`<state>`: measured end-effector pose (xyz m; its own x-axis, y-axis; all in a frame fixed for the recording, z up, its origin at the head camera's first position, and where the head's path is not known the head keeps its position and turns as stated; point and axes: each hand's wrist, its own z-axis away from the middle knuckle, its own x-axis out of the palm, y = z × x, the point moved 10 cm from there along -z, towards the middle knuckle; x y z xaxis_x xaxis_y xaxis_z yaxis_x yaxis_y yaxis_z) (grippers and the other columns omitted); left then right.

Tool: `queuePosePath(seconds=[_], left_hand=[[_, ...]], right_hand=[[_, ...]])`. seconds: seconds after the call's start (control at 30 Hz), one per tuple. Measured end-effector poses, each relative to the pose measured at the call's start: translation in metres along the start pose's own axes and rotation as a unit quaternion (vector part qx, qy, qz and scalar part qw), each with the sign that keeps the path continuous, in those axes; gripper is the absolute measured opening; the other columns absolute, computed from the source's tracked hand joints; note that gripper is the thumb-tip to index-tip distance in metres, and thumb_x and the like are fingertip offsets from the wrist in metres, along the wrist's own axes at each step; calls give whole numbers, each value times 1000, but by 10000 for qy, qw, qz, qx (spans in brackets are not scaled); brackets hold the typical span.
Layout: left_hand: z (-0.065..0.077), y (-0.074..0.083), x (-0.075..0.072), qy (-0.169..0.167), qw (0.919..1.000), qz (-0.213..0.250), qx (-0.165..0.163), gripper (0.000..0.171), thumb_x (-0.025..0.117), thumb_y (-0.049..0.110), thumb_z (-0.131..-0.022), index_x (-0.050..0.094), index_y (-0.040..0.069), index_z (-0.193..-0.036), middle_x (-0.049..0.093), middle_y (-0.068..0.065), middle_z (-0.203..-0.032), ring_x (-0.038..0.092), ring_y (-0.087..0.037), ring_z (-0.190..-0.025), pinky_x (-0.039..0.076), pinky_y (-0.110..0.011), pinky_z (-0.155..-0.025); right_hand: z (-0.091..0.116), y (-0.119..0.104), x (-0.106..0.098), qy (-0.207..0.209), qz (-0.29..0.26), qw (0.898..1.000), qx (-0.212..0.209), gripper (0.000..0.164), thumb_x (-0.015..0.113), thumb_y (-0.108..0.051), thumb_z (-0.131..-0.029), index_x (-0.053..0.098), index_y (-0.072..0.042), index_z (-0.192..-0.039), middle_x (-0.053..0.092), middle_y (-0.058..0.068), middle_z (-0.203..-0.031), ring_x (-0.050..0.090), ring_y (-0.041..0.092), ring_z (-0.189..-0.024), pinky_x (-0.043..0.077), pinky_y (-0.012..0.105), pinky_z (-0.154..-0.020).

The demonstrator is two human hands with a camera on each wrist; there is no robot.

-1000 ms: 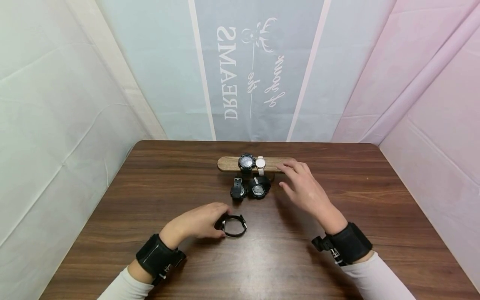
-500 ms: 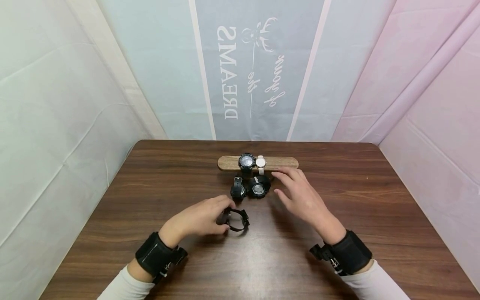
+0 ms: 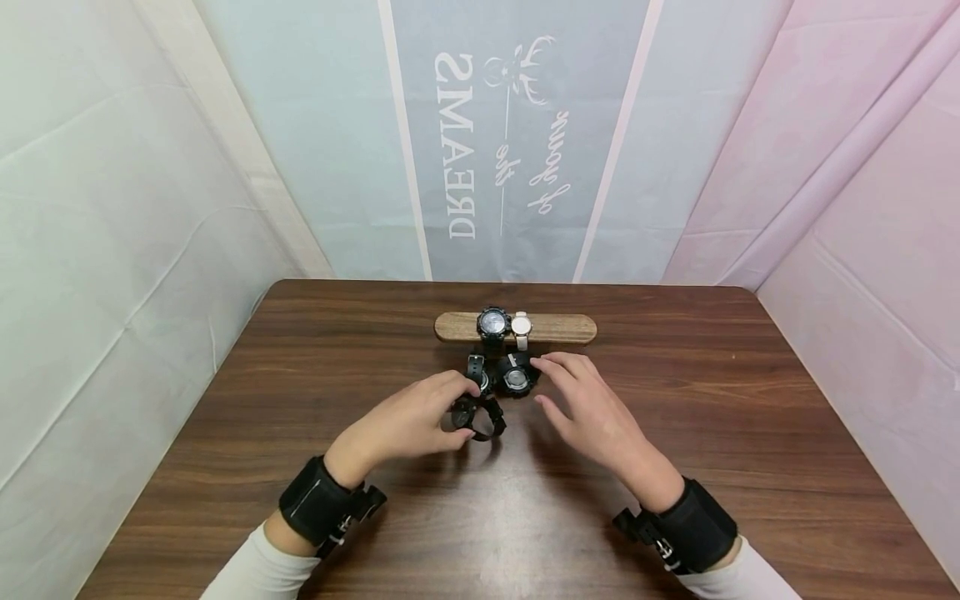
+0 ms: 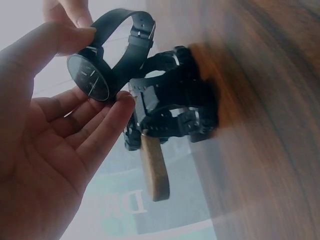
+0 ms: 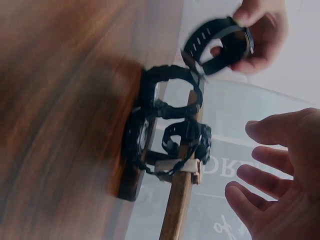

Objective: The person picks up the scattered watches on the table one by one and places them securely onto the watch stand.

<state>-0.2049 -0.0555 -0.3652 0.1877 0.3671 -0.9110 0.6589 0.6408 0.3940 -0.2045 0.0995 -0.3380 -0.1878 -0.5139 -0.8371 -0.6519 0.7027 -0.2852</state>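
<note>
My left hand (image 3: pixel 408 417) pinches a black watch (image 4: pixel 89 77) between thumb and fingers at its round dark case. The buckled strap hangs as a loop, raised above the table in the left wrist view. Two more black watches, one with its buckle up (image 3: pixel 476 367) and one with a silvery face (image 3: pixel 517 379), stand just beyond it. My right hand (image 3: pixel 592 408) holds nothing; its fingers are spread and slightly bent, with the index fingertip right at the silvery-faced watch in the head view. Behind them, a wooden bar (image 3: pixel 558 328) carries a large black watch (image 3: pixel 492 322) and a white watch (image 3: pixel 521 326).
The bar belongs to a stand whose dark base (image 5: pixel 128 184) shows in the right wrist view. All this stands toward the back of a brown wooden table (image 3: pixel 750 400). A printed cloth (image 3: pixel 510 167) hangs behind, with pale cloth at both sides.
My left hand has carried the black watch up from the table, forward and slightly right, toward the other watches. My right hand has drawn back from the bar to beside the silvery-faced watch.
</note>
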Motion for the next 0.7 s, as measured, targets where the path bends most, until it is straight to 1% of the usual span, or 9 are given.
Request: queuePosePath(seconds=[0.17, 0.27, 0.4, 0.53, 0.7], left_hand=[[-6, 4, -8, 277, 9996, -85, 4, 46, 65, 38, -81, 53, 15, -118, 53, 5, -110, 52, -11, -85, 48, -25, -68], [-9, 6, -12, 399, 9991, -147, -23, 44, 64, 38, -81, 54, 15, -117, 54, 5, -108, 53, -10, -84, 48, -25, -67], [-13, 9, -17, 591, 9979, -275, -16, 43, 63, 38, -81, 55, 15, -116, 55, 4, -108, 52, -7, -87, 49, -25, -69], [-17, 13, -22, 826, 9959, -358, 49, 43, 63, 38, -81, 56, 13, -115, 56, 4, -106, 52, -6, -90, 50, -25, -72], [-22, 16, -26, 1039, 9939, -377, 14, 43, 63, 41, -81, 57, 13, -113, 58, 3, -105, 54, -7, -91, 51, -27, -75]], right_hand=[[3, -10, 2, 17, -157, 9999, -52, 48, 64, -19, -85, 50, -12, -131, 50, 8, -125, 44, 21, -116, 46, 41, -90], [5, -13, 3, 26, -229, 9997, -56, 49, 64, -21, -86, 49, -13, -132, 51, 7, -125, 45, 20, -116, 46, 40, -91], [8, -17, 7, 20, -368, 9993, -75, 50, 63, -22, -86, 47, -15, -133, 51, 5, -124, 46, 19, -115, 46, 39, -92], [10, -23, 8, 84, -501, 9986, -145, 51, 65, -23, -85, 47, -17, -133, 53, 4, -121, 48, 18, -112, 48, 38, -89], [11, -30, 8, 234, -611, 9976, -229, 49, 68, -23, -83, 51, -14, -128, 54, 2, -118, 50, 16, -110, 49, 36, -87]])
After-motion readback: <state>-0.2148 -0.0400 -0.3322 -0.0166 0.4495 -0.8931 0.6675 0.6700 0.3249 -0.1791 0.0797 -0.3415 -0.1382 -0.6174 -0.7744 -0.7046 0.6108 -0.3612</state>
